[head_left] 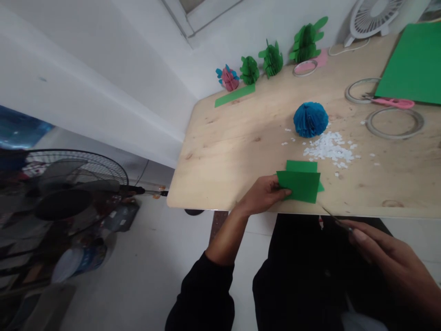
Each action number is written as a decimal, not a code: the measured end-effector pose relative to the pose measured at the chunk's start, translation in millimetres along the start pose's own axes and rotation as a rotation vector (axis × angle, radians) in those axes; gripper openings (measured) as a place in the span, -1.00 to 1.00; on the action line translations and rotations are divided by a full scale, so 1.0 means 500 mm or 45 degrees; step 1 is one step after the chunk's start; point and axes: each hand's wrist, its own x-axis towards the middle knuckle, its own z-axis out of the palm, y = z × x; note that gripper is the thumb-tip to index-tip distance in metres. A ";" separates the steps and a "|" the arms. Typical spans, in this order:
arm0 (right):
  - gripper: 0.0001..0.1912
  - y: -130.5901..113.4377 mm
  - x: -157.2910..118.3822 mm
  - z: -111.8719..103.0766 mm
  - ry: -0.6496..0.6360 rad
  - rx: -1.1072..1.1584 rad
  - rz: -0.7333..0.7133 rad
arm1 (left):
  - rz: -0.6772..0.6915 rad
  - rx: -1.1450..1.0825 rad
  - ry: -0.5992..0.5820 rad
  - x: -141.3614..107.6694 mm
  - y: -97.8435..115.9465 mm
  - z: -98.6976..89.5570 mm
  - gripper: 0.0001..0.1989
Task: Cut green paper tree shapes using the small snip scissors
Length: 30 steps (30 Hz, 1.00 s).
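My left hand [263,195] pinches a green paper piece [299,186] by its left edge, near the table's front edge. Behind and beneath it, other green paper [303,166] shows, partly hidden; I cannot tell whether the pieces are joined. In my right hand [382,248], over my lap, is a thin pointed metal tool [336,218]. Its tip points toward the paper's lower right corner, apart from it. Most of its handle is hidden by the fingers. Just beyond the paper lie a heap of small white paper bits [329,147] and a blue paper honeycomb ball [310,119].
Along the wall stand several green paper figures [273,59] and a pink-and-blue one [228,78]. Tape rolls [395,123], pink-handled scissors [396,102] and green sheets [413,64] occupy the right side. A white fan [375,18] stands behind; a floor fan [72,193] is at left.
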 end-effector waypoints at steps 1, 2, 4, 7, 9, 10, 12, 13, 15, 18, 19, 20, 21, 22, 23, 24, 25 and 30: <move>-0.64 0.005 0.001 -0.001 0.005 -0.088 -0.130 | -0.031 -0.023 -0.017 0.001 0.001 -0.003 -0.84; -0.64 0.009 0.003 -0.001 0.028 -0.180 -0.275 | -0.049 -0.041 -0.040 0.002 0.002 -0.006 -0.82; -0.65 0.014 0.007 0.001 0.141 -0.379 -0.565 | -0.048 -0.076 -0.102 0.005 0.004 -0.012 -0.77; -0.69 0.008 0.015 0.005 0.274 -0.624 -0.895 | -0.043 -0.112 -0.165 0.009 0.002 -0.019 -0.72; -0.71 -0.002 0.021 0.008 0.323 -0.726 -1.026 | -0.057 -0.111 -0.185 0.011 -0.001 -0.021 -0.69; -0.71 -0.007 0.025 0.009 0.334 -0.762 -1.064 | -0.056 -0.106 -0.194 0.012 -0.003 -0.022 -0.69; -0.73 -0.016 0.032 0.012 0.351 -0.816 -1.114 | -0.036 -0.098 -0.214 0.014 -0.008 -0.022 -0.70; -0.74 -0.019 0.035 0.013 0.359 -0.839 -1.142 | -0.021 -0.095 -0.228 0.015 -0.011 -0.022 -0.71; -0.75 -0.024 0.040 0.017 0.371 -0.877 -1.197 | 0.007 -0.076 -0.237 0.017 -0.016 -0.022 -0.74; -0.74 -0.028 0.045 0.023 0.345 -0.920 -1.238 | 0.043 0.040 -0.229 0.019 -0.023 -0.021 -0.77; -0.74 -0.029 0.046 0.025 0.334 -0.933 -1.240 | 0.054 0.118 -0.222 0.019 -0.025 -0.020 -0.78; -0.73 -0.030 0.047 0.026 0.330 -0.947 -1.244 | 0.063 0.218 -0.206 0.018 -0.026 -0.017 -0.78; -0.73 -0.030 0.048 0.027 0.329 -0.961 -1.245 | 0.070 0.337 -0.172 0.017 -0.027 -0.014 -0.76; -0.73 -0.029 0.049 0.028 0.334 -0.967 -1.246 | 0.083 0.467 -0.112 0.014 -0.028 -0.010 -0.70; -0.73 -0.029 0.050 0.028 0.335 -0.967 -1.246 | 0.115 0.601 -0.033 0.011 -0.029 -0.005 -0.61; -0.74 -0.028 0.051 0.029 0.334 -0.967 -1.242 | 0.168 0.731 0.060 0.008 -0.031 0.001 -0.50; -0.73 -0.027 0.051 0.030 0.333 -0.971 -1.234 | 0.255 0.849 0.156 0.004 -0.033 0.006 -0.40; -0.72 -0.025 0.054 0.031 0.342 -1.005 -1.243 | 0.718 1.472 0.305 -0.008 -0.048 0.023 -0.46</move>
